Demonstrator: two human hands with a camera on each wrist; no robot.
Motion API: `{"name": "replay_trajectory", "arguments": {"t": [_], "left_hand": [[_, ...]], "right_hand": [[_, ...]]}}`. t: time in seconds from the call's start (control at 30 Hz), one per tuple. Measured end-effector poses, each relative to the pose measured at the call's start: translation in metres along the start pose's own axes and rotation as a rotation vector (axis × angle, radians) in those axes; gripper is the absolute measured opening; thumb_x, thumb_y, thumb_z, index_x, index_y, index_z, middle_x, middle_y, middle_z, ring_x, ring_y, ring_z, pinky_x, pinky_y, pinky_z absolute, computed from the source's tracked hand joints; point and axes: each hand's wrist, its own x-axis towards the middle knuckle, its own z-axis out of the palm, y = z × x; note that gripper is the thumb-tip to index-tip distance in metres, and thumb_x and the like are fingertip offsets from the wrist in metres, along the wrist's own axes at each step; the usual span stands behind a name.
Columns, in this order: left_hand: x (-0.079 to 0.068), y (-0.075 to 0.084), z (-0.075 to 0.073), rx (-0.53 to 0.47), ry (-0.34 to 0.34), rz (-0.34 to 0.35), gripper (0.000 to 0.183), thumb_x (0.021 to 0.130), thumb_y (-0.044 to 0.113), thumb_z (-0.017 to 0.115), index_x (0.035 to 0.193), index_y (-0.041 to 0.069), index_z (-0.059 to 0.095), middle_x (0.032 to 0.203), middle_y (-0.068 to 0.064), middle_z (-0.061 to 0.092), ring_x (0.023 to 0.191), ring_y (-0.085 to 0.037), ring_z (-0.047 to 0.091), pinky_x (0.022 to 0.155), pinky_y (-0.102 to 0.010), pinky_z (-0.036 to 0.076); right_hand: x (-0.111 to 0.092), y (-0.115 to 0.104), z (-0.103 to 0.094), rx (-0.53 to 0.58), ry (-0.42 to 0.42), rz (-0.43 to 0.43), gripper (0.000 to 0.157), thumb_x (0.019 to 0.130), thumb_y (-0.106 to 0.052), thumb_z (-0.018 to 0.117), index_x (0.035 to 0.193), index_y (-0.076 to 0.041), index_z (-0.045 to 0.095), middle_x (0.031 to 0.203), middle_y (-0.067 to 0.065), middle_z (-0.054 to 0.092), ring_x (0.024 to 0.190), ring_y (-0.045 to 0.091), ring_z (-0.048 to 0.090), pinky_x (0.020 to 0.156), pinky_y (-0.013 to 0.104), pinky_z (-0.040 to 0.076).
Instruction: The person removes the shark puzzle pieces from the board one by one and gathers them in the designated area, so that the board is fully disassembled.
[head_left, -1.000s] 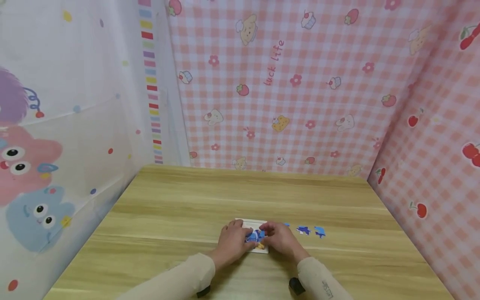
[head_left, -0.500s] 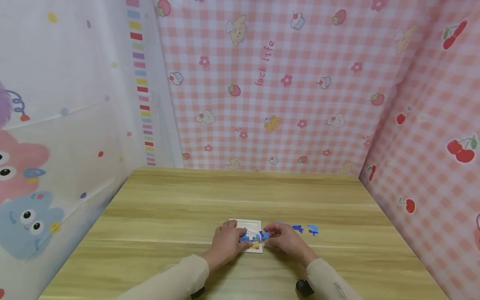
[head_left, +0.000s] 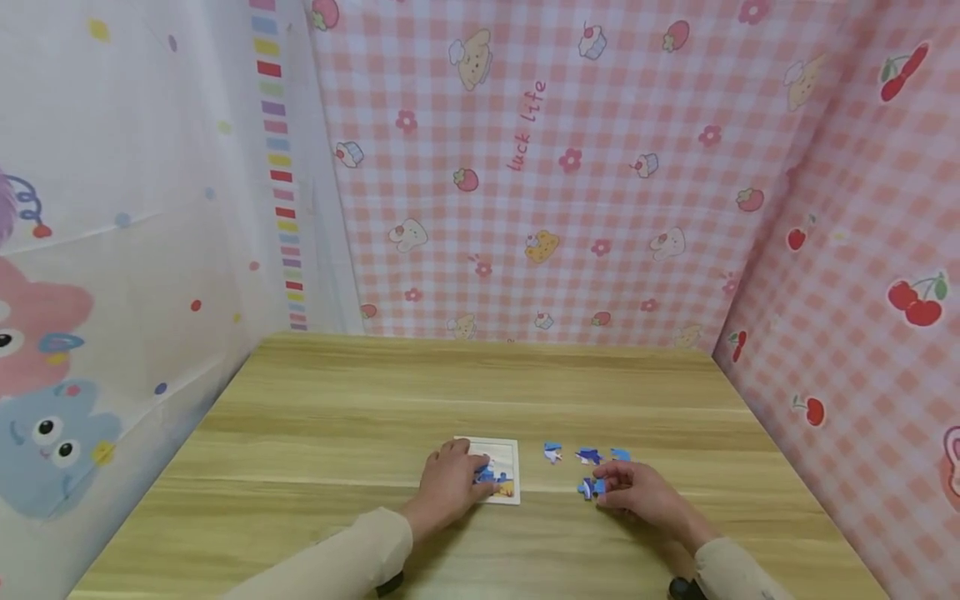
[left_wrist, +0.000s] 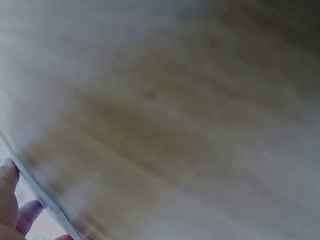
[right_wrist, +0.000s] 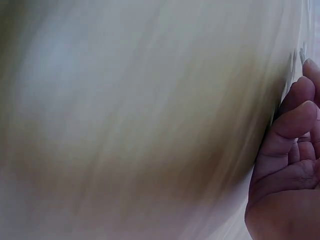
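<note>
My left hand (head_left: 450, 479) rests over the left side of a small white puzzle tray (head_left: 516, 467), its thumb across the blue and yellow puzzle pieces (head_left: 506, 483) inside. In the left wrist view, fingertips (left_wrist: 31, 212) lie right at the tray's rim (left_wrist: 50, 202). My right hand (head_left: 641, 492), to the right of the tray, pinches a blue jigsaw piece (head_left: 587, 488) by its right end, between thumb and fingers, close over the table. In the right wrist view the curled fingers (right_wrist: 297, 120) show at the right edge; the piece is hidden there.
Behind the right hand's piece lie loose jigsaw pieces: a blue and white one (head_left: 552, 452), a dark blue one (head_left: 588, 456) and a light blue one (head_left: 619, 454) partly behind the hand. The wooden table (head_left: 360, 392) meets a pink checked cloth (head_left: 555, 200) at the back.
My right hand has taken the blue jigsaw piece out of the tray and moved right, to just in front of the loose pieces. My left hand has stayed on the tray. The head view shifted slightly.
</note>
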Motion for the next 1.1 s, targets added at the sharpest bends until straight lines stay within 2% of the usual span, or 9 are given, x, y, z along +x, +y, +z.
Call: {"name": "replay_trajectory", "arguments": {"t": [0.17,0.33,0.43,0.7,0.9,1.0,1.1], "left_hand": [[-0.001,-0.003,-0.001,-0.010,0.010,0.005,0.046,0.086,0.043,0.075,0.118,0.011,0.073,0.121,-0.018,0.059,0.117,-0.039,0.053,0.091,-0.057,0.046],[-0.001,-0.004,-0.006,-0.023,0.013,0.002,0.044,0.085,0.041,0.076,0.117,0.010,0.074,0.121,-0.019,0.059,0.117,-0.039,0.053,0.090,-0.059,0.045],[-0.001,-0.002,-0.008,-0.019,0.005,0.007,0.044,0.085,0.040,0.076,0.117,0.010,0.074,0.121,-0.019,0.059,0.116,-0.039,0.053,0.090,-0.058,0.045],[-0.004,0.004,-0.008,-0.024,-0.024,0.009,0.045,0.086,0.041,0.075,0.118,0.010,0.073,0.121,-0.019,0.059,0.117,-0.040,0.052,0.091,-0.059,0.045],[-0.006,0.004,-0.006,-0.022,-0.005,0.005,0.045,0.083,0.043,0.077,0.114,0.010,0.073,0.115,-0.016,0.060,0.114,-0.038,0.054,0.088,-0.057,0.046],[-0.004,0.003,-0.004,-0.018,0.002,-0.006,0.046,0.081,0.044,0.078,0.112,0.011,0.072,0.113,-0.014,0.060,0.111,-0.037,0.055,0.087,-0.056,0.046],[0.001,0.002,-0.005,-0.012,0.011,-0.014,0.047,0.080,0.046,0.078,0.111,0.012,0.071,0.110,-0.011,0.059,0.107,-0.033,0.055,0.085,-0.054,0.047]], "right_hand": [[-0.009,0.011,-0.022,-0.018,0.043,0.028,0.043,0.086,-0.007,0.075,0.122,0.009,0.057,0.093,0.006,0.061,0.070,0.014,0.057,0.054,0.025,0.047],[-0.009,0.015,-0.039,-0.072,0.092,0.072,0.040,0.086,-0.010,0.076,0.120,0.005,0.058,0.090,0.005,0.061,0.067,0.014,0.056,0.052,0.025,0.046],[-0.009,0.015,-0.045,-0.106,0.091,0.079,0.040,0.086,-0.012,0.077,0.119,0.003,0.061,0.089,0.004,0.060,0.069,0.015,0.054,0.053,0.025,0.045],[-0.014,0.016,-0.044,-0.210,0.082,0.008,0.040,0.086,-0.007,0.074,0.120,0.008,0.061,0.083,0.004,0.055,0.069,0.014,0.050,0.056,0.023,0.042],[-0.015,0.017,-0.040,-0.219,0.106,0.015,0.041,0.086,-0.007,0.074,0.121,0.010,0.060,0.082,0.004,0.057,0.069,0.016,0.051,0.056,0.024,0.043],[-0.015,0.015,-0.040,-0.210,0.125,0.040,0.040,0.087,-0.009,0.073,0.121,0.008,0.060,0.082,0.004,0.058,0.068,0.017,0.052,0.055,0.026,0.044],[-0.010,0.006,-0.038,-0.191,0.132,0.026,0.037,0.088,-0.011,0.073,0.119,0.007,0.061,0.081,0.004,0.060,0.065,0.016,0.052,0.055,0.026,0.045]]}}
